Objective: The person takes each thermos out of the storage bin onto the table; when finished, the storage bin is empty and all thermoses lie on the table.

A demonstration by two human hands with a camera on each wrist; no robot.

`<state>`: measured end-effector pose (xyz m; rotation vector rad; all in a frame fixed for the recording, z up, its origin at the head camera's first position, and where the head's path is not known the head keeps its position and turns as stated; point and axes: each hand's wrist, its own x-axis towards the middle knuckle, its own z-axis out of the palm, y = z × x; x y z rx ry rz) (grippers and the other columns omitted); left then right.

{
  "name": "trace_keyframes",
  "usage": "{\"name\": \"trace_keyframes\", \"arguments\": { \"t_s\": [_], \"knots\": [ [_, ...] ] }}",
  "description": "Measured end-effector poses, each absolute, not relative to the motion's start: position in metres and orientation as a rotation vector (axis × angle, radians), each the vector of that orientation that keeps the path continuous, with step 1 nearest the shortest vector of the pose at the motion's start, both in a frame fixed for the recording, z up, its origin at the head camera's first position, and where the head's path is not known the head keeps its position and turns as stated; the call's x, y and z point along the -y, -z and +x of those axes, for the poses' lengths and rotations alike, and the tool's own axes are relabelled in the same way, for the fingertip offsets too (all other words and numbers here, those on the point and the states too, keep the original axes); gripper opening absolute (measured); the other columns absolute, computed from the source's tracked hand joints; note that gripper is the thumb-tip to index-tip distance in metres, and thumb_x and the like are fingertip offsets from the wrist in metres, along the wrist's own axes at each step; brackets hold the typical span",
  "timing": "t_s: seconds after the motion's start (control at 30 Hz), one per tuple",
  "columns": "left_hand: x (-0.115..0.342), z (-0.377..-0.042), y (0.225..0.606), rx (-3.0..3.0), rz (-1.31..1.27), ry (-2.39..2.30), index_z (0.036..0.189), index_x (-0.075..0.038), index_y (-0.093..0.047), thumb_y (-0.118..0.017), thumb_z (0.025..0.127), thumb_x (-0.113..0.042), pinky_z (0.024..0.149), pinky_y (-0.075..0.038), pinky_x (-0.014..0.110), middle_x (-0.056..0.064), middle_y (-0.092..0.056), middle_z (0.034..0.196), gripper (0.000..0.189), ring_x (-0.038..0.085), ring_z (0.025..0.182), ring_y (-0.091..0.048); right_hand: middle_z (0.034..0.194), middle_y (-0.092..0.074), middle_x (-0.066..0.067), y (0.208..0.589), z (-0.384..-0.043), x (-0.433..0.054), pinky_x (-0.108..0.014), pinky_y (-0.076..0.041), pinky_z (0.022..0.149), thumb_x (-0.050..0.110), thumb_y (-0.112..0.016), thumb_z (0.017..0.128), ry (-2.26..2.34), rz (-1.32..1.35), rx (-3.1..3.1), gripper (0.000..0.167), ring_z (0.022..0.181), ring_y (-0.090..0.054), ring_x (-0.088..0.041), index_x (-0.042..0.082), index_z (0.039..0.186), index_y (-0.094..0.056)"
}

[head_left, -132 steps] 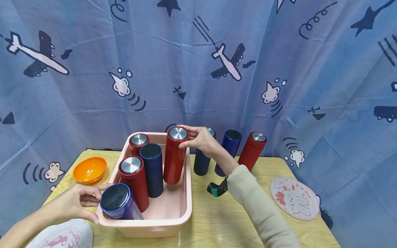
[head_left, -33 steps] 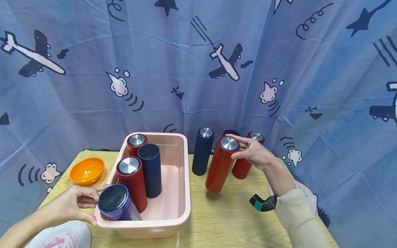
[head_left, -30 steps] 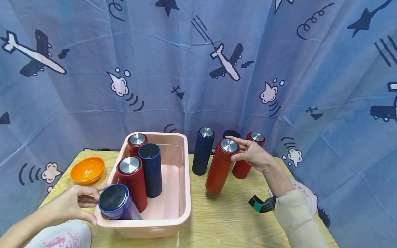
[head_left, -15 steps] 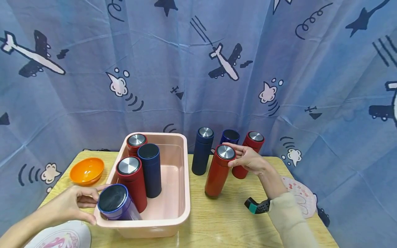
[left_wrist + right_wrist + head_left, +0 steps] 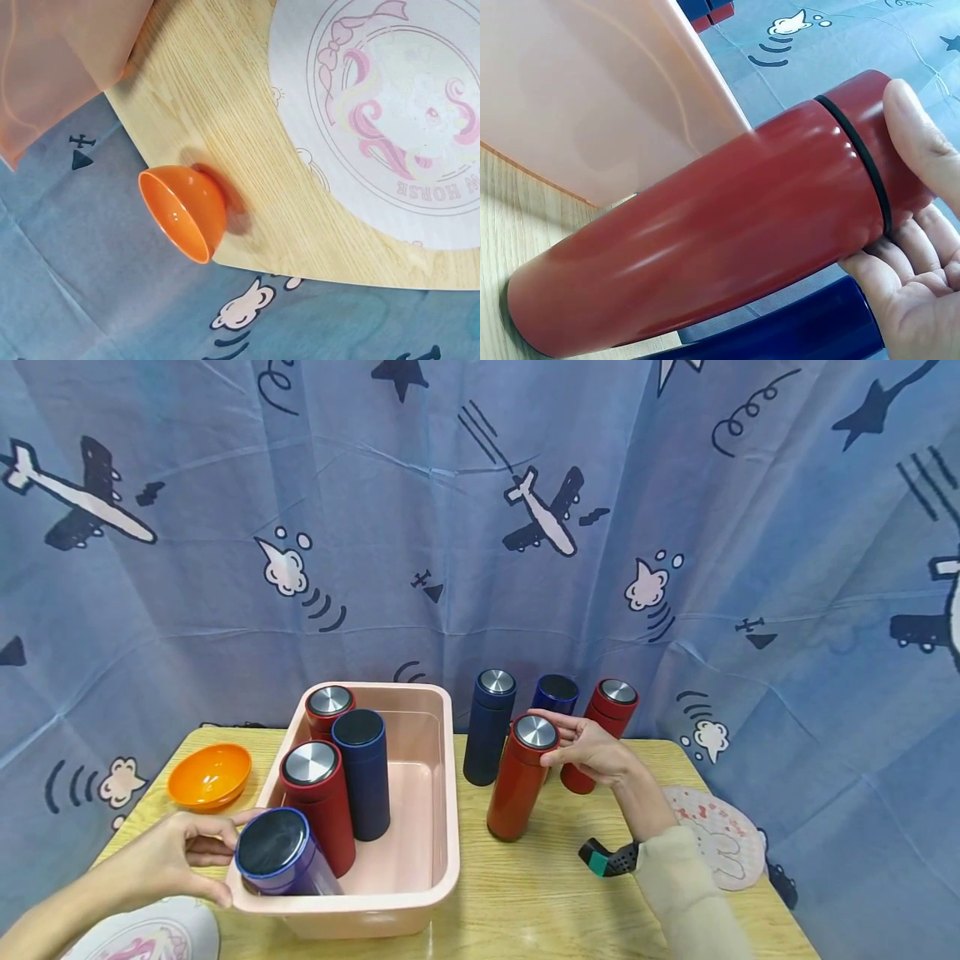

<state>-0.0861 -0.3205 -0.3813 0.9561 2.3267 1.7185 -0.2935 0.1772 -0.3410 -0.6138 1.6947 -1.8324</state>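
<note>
Head view, right hand: thumb and fingers pinch the red flask near its top.
Red flask: right of the pink tub, in front of the navy flask, base at or just above the table.
Left hand: thumb and bent fingers hooked round the pink tub's near-left corner.
Orange bowl: left of the pink tub.

Bright, fairly even light fills all three views. In the head view, the curtain looks stretched toward the outer edges, and the table carries a pale sheen near the front. In the right wrist view, soft streaks and small bright dots of glare mark the red flask, and a curved highlight crosses the tub. In the left wrist view, the bowl shows tiny glints and casts a soft-edged shadow.
</note>
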Motion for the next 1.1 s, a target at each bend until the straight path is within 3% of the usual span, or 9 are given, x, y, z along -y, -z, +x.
{"name": "trace_keyframes", "arguments": {
  "t_s": [0.17, 0.7, 0.93, 1.1],
  "knots": [
    [0.321, -0.086, 0.381, -2.325, 0.956, -1.709, 0.093, 0.002, -0.059, -0.079, 0.068, 0.012, 0.079, -0.056, 0.018, -0.013, -0.065, 0.106, 0.033, 0.005, 0.097, -0.064, 0.117, -0.065, 0.000, 0.341, -0.293, -0.171, -0.030, -0.053, 0.094, -0.015, -0.070, 0.077, 1.835, -0.591, -1.714, 0.082, 0.110, -0.061, -0.014, -0.008, 0.146, -0.026],
    [0.321, -0.086, 0.382, -2.304, 0.957, -1.740, 0.093, -0.003, -0.060, -0.078, 0.069, 0.012, 0.079, -0.057, 0.021, -0.023, -0.051, 0.130, 0.033, 0.006, 0.099, -0.064, 0.124, -0.063, -0.009, 0.344, -0.302, -0.153, -0.034, -0.054, 0.093, -0.018, -0.067, 0.077, 1.769, -0.586, -1.791, 0.076, 0.109, -0.062, -0.017, -0.003, 0.144, -0.035],
    [0.322, -0.087, 0.381, -2.311, 0.977, -1.720, 0.093, 0.000, -0.059, -0.078, 0.069, 0.012, 0.079, -0.057, 0.019, -0.014, -0.064, 0.113, 0.033, 0.006, 0.097, -0.065, 0.125, -0.062, -0.010, 0.346, -0.306, -0.148, -0.034, -0.054, 0.092, -0.019, -0.066, 0.077, 1.758, -0.595, -1.788, 0.076, 0.110, -0.061, -0.017, -0.003, 0.144, -0.035],
    [0.321, -0.087, 0.381, -2.317, 0.969, -1.719, 0.093, 0.001, -0.059, -0.079, 0.068, 0.012, 0.079, -0.056, 0.018, -0.013, -0.064, 0.111, 0.033, 0.005, 0.097, -0.064, 0.122, -0.064, -0.008, 0.351, -0.309, -0.146, -0.034, -0.055, 0.091, -0.020, -0.066, 0.076, 1.779, -0.608, -1.748, 0.076, 0.109, -0.062, -0.017, -0.005, 0.143, -0.035]
  ]
}}
